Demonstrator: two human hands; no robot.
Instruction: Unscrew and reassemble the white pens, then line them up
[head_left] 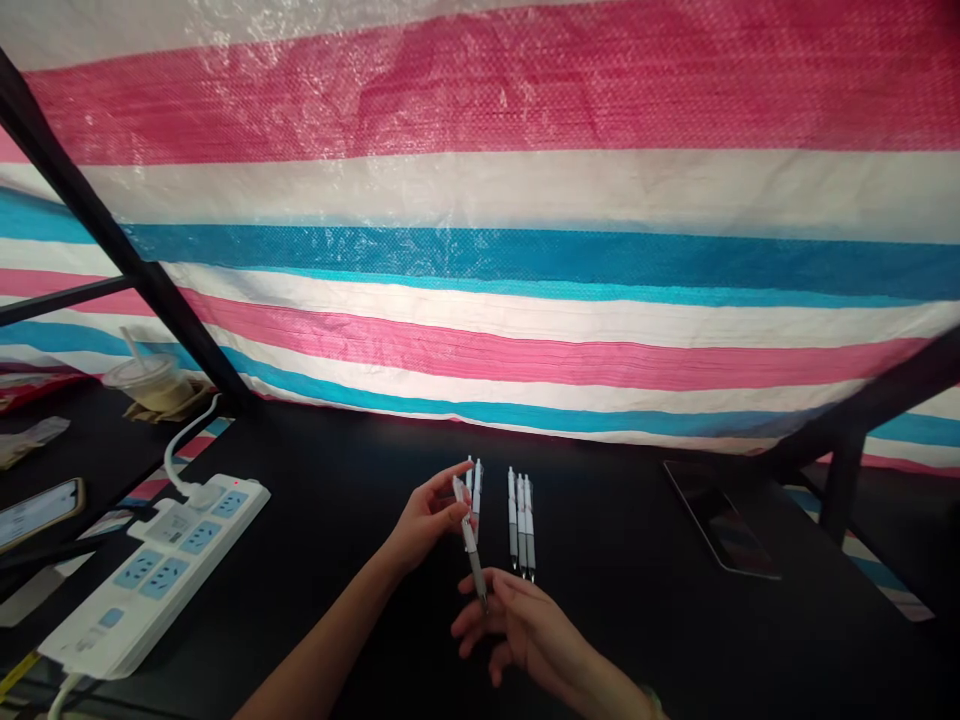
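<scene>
Evidently, one white-and-grey pen (470, 538) was pinched by the left hand (429, 517). By its lower end, the right hand (529, 622) was held loosely open.

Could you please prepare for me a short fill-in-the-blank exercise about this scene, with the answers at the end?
1. The left hand holds a slim white pen with a grey grip, and the right hand is nearest its ____-coloured end.
2. Right of the held pen, a group of ____ similar pens lies on the matte black table.
3. A long white power strip with blue sockets lies on the picture's ____ side.
4. A dark, flat, rectangular device lies on the picture's ____ side.

Missing words: grey; three; left; right.
</scene>
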